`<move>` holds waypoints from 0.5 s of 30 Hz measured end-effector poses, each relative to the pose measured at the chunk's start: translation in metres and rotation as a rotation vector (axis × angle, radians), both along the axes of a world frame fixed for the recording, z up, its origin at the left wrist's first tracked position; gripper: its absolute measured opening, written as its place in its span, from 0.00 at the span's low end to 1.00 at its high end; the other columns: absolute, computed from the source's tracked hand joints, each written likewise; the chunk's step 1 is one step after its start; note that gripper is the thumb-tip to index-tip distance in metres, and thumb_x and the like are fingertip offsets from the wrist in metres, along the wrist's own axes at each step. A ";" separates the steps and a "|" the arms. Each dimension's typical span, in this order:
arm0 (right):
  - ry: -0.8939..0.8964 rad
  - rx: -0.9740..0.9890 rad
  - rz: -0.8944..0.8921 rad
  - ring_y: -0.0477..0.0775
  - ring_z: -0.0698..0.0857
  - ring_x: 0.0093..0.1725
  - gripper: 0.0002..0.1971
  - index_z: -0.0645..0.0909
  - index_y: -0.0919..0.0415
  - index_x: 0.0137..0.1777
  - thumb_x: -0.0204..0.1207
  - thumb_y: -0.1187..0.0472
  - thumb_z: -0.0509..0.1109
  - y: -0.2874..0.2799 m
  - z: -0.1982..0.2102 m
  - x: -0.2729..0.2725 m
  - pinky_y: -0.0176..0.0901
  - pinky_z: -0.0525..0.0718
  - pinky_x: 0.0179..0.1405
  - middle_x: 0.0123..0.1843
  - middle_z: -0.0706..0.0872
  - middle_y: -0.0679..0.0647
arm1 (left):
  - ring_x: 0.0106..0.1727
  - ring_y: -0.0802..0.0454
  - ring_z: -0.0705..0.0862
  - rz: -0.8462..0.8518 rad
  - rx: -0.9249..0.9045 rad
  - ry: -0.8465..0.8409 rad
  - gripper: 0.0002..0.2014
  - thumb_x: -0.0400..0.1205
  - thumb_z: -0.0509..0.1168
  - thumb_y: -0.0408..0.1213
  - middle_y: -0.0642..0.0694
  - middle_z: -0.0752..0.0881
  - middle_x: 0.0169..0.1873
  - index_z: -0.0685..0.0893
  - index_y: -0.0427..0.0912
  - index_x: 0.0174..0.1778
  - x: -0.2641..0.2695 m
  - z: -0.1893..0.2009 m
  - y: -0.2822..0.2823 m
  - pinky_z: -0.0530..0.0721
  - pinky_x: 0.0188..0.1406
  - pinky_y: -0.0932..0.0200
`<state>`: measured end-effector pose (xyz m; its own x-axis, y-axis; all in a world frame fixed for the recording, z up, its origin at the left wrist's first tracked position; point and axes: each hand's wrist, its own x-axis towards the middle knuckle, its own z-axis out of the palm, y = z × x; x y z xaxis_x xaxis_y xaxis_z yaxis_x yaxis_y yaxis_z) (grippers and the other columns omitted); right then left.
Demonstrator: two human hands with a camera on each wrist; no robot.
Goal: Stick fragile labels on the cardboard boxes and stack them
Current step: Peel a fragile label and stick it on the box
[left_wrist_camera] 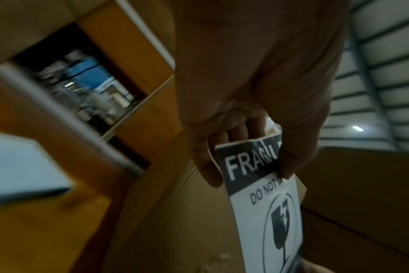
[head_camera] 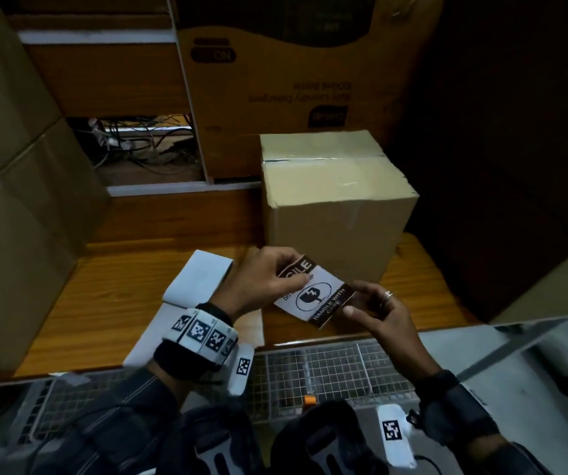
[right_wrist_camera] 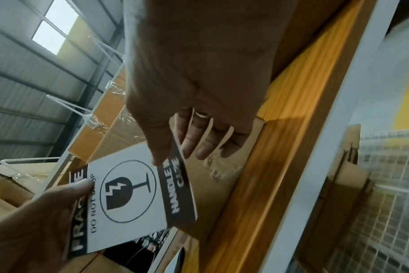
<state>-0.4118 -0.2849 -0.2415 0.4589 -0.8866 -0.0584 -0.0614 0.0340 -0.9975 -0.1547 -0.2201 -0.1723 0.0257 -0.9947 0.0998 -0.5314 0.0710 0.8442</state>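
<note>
Fragile label held in the air between both hands, just in front of the small taped box on the wooden table. Left hand pinching the "FRAGILE" end, thumb on the print; right hand pinching the "HANDLE WITH CARE" end. Likely trouble: curling and sticking to itself or to fingers, or landing crooked and creased if one end touches first. White sheets lying just left on the table; big cartons crowding left and behind; wire mesh near the body. Nothing between label and box.
</note>
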 end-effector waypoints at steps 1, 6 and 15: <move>0.026 -0.043 -0.006 0.38 0.88 0.62 0.28 0.83 0.49 0.70 0.70 0.58 0.83 -0.001 0.003 -0.003 0.36 0.89 0.52 0.60 0.91 0.40 | 0.45 0.59 0.91 -0.044 -0.018 -0.125 0.06 0.82 0.74 0.44 0.51 0.91 0.44 0.88 0.49 0.53 -0.005 0.006 -0.005 0.91 0.39 0.52; 0.054 -0.229 0.060 0.39 0.87 0.63 0.20 0.86 0.51 0.65 0.73 0.59 0.82 -0.007 0.019 -0.008 0.32 0.86 0.56 0.63 0.90 0.42 | 0.43 0.66 0.85 -0.252 -0.050 -0.421 0.05 0.83 0.72 0.43 0.60 0.86 0.42 0.86 0.52 0.54 -0.031 0.029 -0.026 0.82 0.36 0.64; -0.158 -0.080 -0.050 0.61 0.92 0.56 0.06 0.85 0.67 0.55 0.82 0.65 0.73 -0.035 0.017 -0.017 0.48 0.92 0.49 0.55 0.93 0.61 | 0.50 0.61 0.85 -0.159 -0.269 -0.486 0.17 0.85 0.69 0.48 0.50 0.89 0.57 0.84 0.46 0.68 -0.057 0.049 -0.053 0.88 0.48 0.58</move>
<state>-0.4293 -0.3198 -0.2246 0.4124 -0.9073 0.0823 0.0957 -0.0467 -0.9943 -0.2113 -0.2727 -0.1236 -0.2337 -0.9205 0.3132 -0.8190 0.3599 0.4469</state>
